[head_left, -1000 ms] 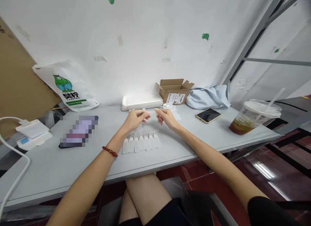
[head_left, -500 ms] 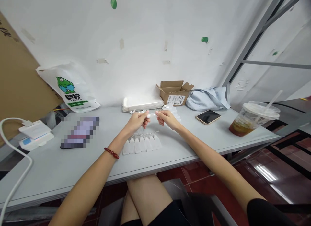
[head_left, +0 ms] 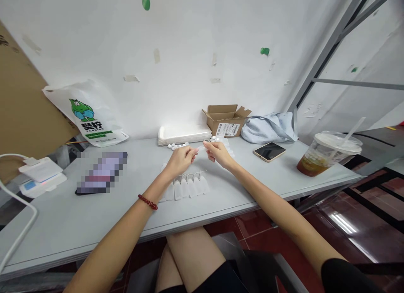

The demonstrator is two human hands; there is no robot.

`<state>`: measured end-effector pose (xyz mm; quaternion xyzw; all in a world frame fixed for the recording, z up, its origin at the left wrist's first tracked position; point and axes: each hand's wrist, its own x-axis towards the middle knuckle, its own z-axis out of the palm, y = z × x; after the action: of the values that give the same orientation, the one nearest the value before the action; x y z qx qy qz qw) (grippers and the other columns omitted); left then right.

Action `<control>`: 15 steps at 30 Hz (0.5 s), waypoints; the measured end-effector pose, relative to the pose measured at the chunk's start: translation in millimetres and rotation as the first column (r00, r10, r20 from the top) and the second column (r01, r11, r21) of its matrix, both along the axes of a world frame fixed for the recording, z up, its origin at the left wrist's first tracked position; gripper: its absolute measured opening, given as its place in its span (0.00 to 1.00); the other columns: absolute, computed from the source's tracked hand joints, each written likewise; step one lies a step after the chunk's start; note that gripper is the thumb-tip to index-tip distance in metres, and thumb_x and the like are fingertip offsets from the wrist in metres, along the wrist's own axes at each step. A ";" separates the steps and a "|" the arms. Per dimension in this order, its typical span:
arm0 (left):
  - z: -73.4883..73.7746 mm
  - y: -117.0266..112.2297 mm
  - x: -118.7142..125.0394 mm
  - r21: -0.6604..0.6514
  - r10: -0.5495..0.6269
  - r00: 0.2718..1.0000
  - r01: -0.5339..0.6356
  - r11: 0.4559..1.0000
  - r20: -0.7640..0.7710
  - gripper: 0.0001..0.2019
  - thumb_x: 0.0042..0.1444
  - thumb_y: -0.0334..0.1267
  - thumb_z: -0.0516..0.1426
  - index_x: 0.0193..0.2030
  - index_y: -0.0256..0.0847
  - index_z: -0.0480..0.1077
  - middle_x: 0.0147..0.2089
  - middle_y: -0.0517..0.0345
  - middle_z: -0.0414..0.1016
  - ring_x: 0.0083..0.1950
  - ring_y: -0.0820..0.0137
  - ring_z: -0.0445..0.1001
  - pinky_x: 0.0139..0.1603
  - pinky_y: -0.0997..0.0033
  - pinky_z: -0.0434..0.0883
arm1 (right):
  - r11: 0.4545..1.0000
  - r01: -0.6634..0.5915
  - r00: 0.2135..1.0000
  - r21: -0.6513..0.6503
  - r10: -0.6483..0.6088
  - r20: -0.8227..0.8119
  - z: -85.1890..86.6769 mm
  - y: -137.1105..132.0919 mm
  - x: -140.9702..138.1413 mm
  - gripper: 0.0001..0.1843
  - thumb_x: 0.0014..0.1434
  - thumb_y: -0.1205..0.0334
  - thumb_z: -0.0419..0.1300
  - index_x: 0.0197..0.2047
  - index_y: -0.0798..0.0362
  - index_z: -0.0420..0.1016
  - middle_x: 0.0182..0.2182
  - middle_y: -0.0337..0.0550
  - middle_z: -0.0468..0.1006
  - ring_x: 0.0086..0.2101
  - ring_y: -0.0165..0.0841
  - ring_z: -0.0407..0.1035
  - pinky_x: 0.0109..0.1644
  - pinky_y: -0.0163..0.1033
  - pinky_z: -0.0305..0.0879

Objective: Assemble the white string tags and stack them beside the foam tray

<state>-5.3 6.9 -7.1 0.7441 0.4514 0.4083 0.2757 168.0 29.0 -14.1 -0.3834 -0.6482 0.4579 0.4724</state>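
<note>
My left hand (head_left: 182, 159) is closed in a pinch above the table. Facing it across a small gap, my right hand (head_left: 217, 153) also pinches with thumb and forefinger. A thin, whitish translucent piece (head_left: 201, 148) spans from one set of fingertips to the other; its exact kind is too small to make out. Below the hands lies a row of several frosted tags (head_left: 190, 188) with thin cords at their upper ends, partly covered by my left wrist. Small white caps (head_left: 178, 146) lie just behind my left hand, and more frosted pieces (head_left: 227, 146) are behind my right.
A stack of white trays (head_left: 184, 134) and an open cardboard box (head_left: 224, 120) stand against the wall. To the right are a phone (head_left: 269, 151), a cloth bag (head_left: 268, 128) and a drink cup (head_left: 328, 154). Another phone (head_left: 102, 173), a charger (head_left: 41, 175) and a plastic bag (head_left: 91, 112) are leftward.
My left hand has turned and shifted slightly, its fingers now covering the white end seen between the hands before. The right hand stays nearly in place. The view has moved a little.
</note>
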 end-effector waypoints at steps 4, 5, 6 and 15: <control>-2.0 -0.7 -1.7 0.269 0.068 0.983 -0.020 0.963 -0.169 0.11 0.60 0.41 0.50 0.28 0.41 0.65 0.28 0.55 0.71 0.30 0.66 0.69 0.35 0.67 0.64 | 0.999 -0.033 0.999 -0.040 0.032 -0.020 1.8 -0.5 0.2 0.30 0.50 0.35 0.60 0.18 0.52 0.55 0.14 0.30 0.52 0.13 0.21 0.50 0.17 0.32 0.48; -2.8 -0.4 -2.0 0.321 0.076 0.979 -0.012 0.947 -0.189 0.10 0.60 0.41 0.50 0.29 0.41 0.65 0.30 0.53 0.71 0.32 0.66 0.69 0.36 0.66 0.64 | 0.998 -0.044 0.999 -0.054 0.042 -0.023 1.9 -0.3 0.4 0.30 0.50 0.36 0.60 0.18 0.52 0.55 0.13 0.30 0.52 0.13 0.21 0.50 0.17 0.32 0.48; -3.5 0.5 -2.6 0.360 0.079 0.976 0.000 0.933 -0.203 0.09 0.60 0.40 0.50 0.30 0.41 0.65 0.32 0.52 0.72 0.33 0.65 0.69 0.37 0.66 0.64 | 0.996 -0.052 0.998 -0.068 0.051 -0.020 1.7 0.1 0.5 0.30 0.50 0.36 0.60 0.18 0.52 0.55 0.13 0.30 0.52 0.13 0.22 0.50 0.17 0.32 0.48; -14.5 38.9 -47.1 0.319 0.288 0.949 -0.236 0.918 -0.126 0.04 0.53 0.36 0.55 0.32 0.41 0.70 0.36 0.49 0.74 0.41 0.60 0.71 0.43 0.63 0.67 | 0.986 0.167 0.986 0.028 -0.168 0.021 -1.2 16.2 12.3 0.30 0.53 0.35 0.56 0.17 0.51 0.58 0.12 0.34 0.57 0.17 0.27 0.57 0.22 0.34 0.55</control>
<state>-52.5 45.8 -21.6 0.7420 0.5019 0.4401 0.0623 180.4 45.2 -15.3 -0.4354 -0.6251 0.4036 0.5067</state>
